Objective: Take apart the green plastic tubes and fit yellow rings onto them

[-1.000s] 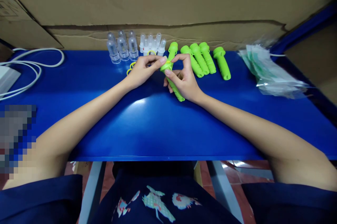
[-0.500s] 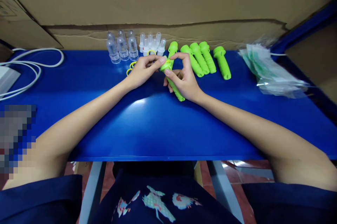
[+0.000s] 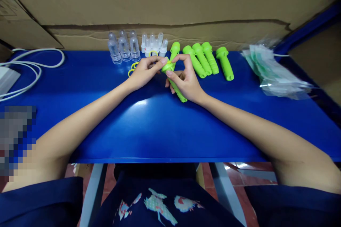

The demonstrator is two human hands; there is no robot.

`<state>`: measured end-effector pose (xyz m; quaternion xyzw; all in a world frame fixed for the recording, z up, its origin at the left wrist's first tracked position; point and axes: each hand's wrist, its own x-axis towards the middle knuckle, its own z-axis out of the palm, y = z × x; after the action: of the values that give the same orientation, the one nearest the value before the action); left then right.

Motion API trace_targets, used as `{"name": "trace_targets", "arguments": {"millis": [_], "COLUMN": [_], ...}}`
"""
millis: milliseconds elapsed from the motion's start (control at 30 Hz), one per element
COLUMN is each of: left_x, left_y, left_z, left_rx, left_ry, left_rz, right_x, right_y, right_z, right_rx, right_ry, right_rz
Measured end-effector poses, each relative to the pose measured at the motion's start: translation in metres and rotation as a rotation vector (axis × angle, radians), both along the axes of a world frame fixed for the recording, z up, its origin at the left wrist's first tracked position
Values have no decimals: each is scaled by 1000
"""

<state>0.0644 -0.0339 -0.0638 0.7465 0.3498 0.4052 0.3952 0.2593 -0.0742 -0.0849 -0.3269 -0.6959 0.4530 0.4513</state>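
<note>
A lime-green torch-shaped plastic body slants between my hands, its wide end up and to the left. My right hand is closed round it from the right, with the index finger bent over the wide end. From the left, my left hand pinches at that end with thumb and fingers. A bit of yellow ring shows there under the fingertips; the rest of it is hidden. More yellow rings lie on the blue table beside my left hand.
Several clear ribbed plastic caps and small clear tubes with white bases stand at the back. More green bodies lie behind my right hand. Plastic bags rest at right, a white cable at left. Cardboard closes off the back.
Both hands stay almost in place round the green body. At its wide end, the yellow ring and my fingertips have shifted slightly.
</note>
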Motion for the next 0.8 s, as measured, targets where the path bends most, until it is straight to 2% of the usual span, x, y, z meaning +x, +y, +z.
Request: {"name": "trace_targets", "arguments": {"millis": [233, 800], "left_x": [1, -3], "left_y": [-2, 3], "left_z": [1, -6], "left_rx": [19, 48], "left_ry": [43, 21], "left_rz": [30, -14], "right_x": [0, -1], "right_y": [1, 1], "right_z": [-1, -1], "right_rx": [19, 14], "right_ry": [-13, -13], "right_rz": [-15, -11]}}
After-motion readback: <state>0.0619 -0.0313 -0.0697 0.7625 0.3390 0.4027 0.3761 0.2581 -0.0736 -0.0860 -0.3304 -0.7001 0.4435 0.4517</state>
